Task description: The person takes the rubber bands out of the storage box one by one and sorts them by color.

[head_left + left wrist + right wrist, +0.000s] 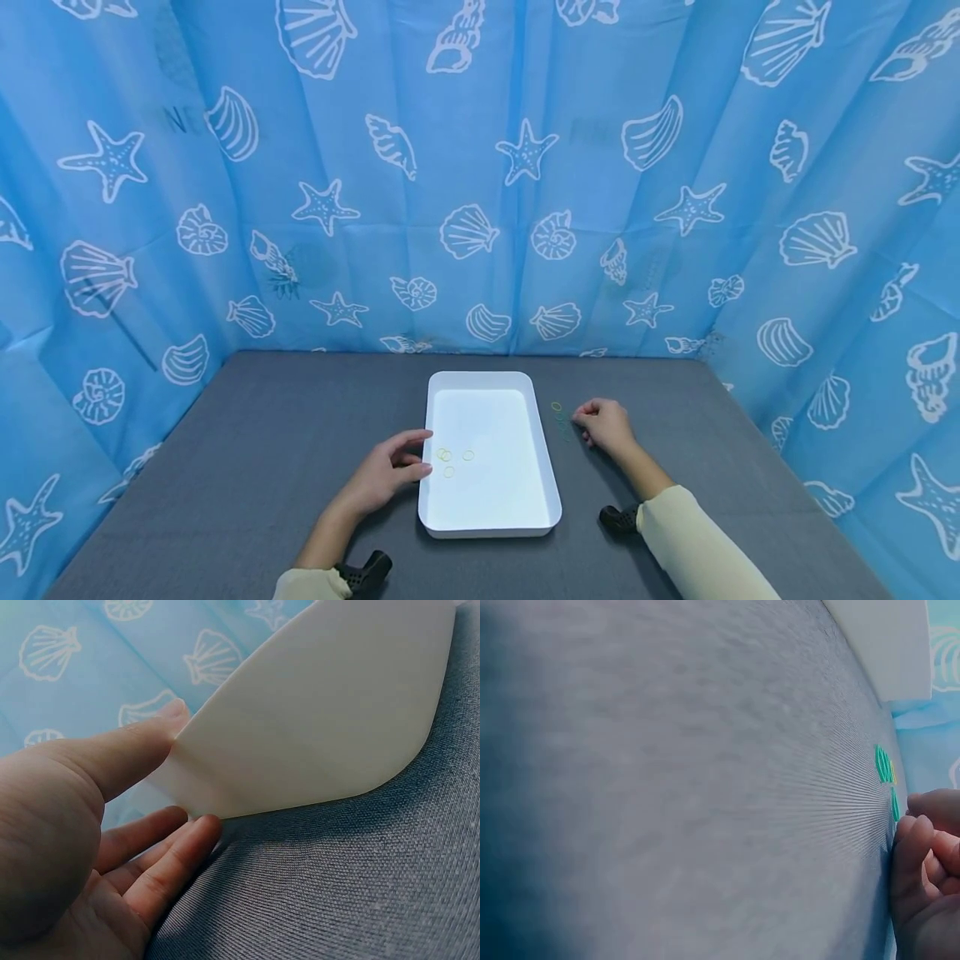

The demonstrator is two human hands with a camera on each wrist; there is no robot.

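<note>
My left hand (386, 472) touches the left side of a white tray (516, 530). In the left wrist view its thumb reaches the tray's rim, and its fingertips (206, 829) lie against the lower edge. Several thin yellow rubber bands (468, 456) lie inside the tray, toward its left. To the right of the tray, my right hand (606, 425) is low over the table, fingers curled and thumb close to the index fingertip. Green rubber bands (883, 764) lie just beyond these fingertips, beside a yellow rubber band (557, 407). I cannot tell whether a band is between them.
The tray stands on a grey cloth-covered table (315, 400). A blue curtain (420, 183) with white shells and starfish hangs behind it and along both sides. A black band-mounted device (367, 572) sits at the left wrist, another black device (619, 520) at the right.
</note>
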